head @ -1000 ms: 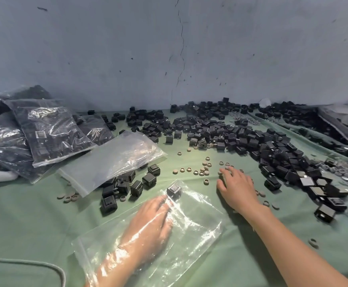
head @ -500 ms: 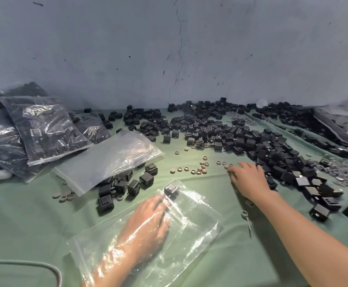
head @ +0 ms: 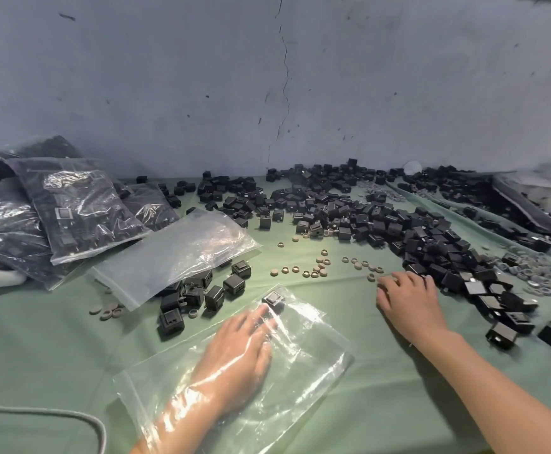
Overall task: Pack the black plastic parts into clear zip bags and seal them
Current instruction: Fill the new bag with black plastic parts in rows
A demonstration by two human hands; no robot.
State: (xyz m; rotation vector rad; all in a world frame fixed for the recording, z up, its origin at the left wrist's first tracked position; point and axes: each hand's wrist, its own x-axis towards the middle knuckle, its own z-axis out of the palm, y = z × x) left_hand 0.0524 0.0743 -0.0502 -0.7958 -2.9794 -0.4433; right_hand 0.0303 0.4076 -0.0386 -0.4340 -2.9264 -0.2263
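Note:
A clear zip bag [head: 303, 368] lies on the green cloth in front of me. My left hand [head: 238, 352] is inside it, palm down, fingers fairly straight. One black plastic part [head: 273, 298] sits in the bag's far corner, just beyond my fingertips. My right hand [head: 410, 301] rests palm down on the cloth, its fingertips at the near edge of the big pile of black parts [head: 382, 221] and over a few tan rings; I see nothing held in it. A smaller group of black parts [head: 198, 296] lies left of the bag.
Empty clear bags [head: 175, 253] lie in a stack at centre left. Filled bags of black parts [head: 77, 208] are piled at far left. Tan rings [head: 316, 270] dot the cloth's middle, grey rings [head: 536, 273] lie at right. A grey cable [head: 71, 417] curves at lower left. A wall closes the back.
My right hand has slid right, from the scattered tan rings to the near edge of the black pile. My left hand stays inside the bag.

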